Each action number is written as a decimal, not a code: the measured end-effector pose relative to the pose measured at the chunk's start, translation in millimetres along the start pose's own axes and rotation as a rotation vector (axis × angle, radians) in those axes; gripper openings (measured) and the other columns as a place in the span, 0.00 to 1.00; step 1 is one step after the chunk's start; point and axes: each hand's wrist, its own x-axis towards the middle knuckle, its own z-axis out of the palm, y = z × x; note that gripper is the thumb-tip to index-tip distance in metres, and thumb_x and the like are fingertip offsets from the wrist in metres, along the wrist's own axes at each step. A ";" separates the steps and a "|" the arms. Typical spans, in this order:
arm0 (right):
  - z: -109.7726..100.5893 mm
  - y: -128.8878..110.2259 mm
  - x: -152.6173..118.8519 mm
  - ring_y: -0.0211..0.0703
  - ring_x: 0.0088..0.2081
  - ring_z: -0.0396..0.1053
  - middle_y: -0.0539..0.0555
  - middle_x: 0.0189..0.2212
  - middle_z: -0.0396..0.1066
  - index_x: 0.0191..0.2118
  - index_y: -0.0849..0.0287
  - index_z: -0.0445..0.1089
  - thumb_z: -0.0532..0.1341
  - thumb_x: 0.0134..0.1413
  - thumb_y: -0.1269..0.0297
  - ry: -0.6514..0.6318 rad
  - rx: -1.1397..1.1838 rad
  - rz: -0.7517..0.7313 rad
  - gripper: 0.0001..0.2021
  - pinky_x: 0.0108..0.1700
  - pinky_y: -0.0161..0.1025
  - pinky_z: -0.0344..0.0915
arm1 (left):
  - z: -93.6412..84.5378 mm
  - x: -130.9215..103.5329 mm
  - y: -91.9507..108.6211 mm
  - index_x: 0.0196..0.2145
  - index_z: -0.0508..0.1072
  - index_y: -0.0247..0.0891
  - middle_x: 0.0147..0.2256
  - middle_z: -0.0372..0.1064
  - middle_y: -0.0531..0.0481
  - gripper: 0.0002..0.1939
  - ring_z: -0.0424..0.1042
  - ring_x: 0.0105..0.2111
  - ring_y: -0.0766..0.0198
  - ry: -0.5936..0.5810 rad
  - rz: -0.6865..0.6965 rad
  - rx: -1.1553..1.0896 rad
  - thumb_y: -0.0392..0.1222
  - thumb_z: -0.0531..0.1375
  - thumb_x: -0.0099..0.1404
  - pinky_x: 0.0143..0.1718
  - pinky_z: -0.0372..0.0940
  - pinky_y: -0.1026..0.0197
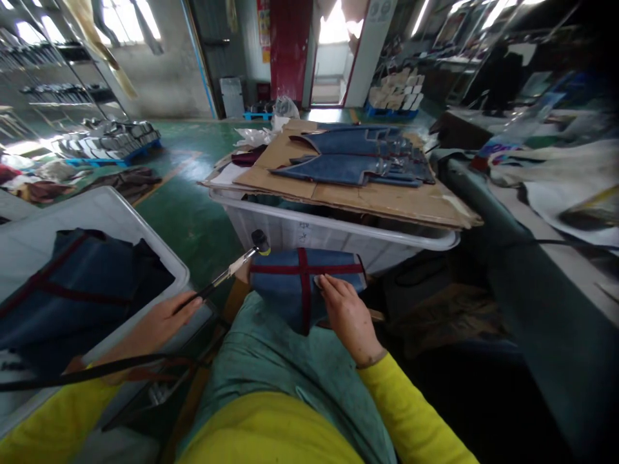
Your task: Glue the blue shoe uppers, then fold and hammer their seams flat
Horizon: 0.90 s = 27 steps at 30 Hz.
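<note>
My left hand (167,322) is closed around the dark handle of a hammer (227,276). The hammer's black head (261,241) is raised beside the left end of a blue panel (280,299) crossed by dark red strips. This panel lies curved in front of my lap, with wooden ends of something beneath it showing at both sides. On the panel, right of where the strips cross, rests my right hand (349,316), its fingers pressed together. A small pale bit shows at the fingertips; its kind cannot be made out.
Ahead stands a white plastic bin (290,222) with cardboard (333,192) on top, bearing stacked blue panels (333,164). Another white bin (178,274) at left holds blue pieces with red strips (91,277). A dark strap (120,364) crosses my left forearm. A workbench (532,309) runs along the right.
</note>
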 end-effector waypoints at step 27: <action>-9.1 -8.0 -12.3 0.47 0.51 0.64 0.60 0.49 0.69 0.55 0.60 0.66 0.51 0.62 0.71 0.007 -0.001 0.064 0.17 0.52 0.45 0.66 | 44.8 35.6 59.9 0.46 0.69 0.43 0.42 0.74 0.50 0.21 0.72 0.44 0.57 -0.212 0.224 -0.023 0.56 0.46 0.67 0.46 0.64 0.60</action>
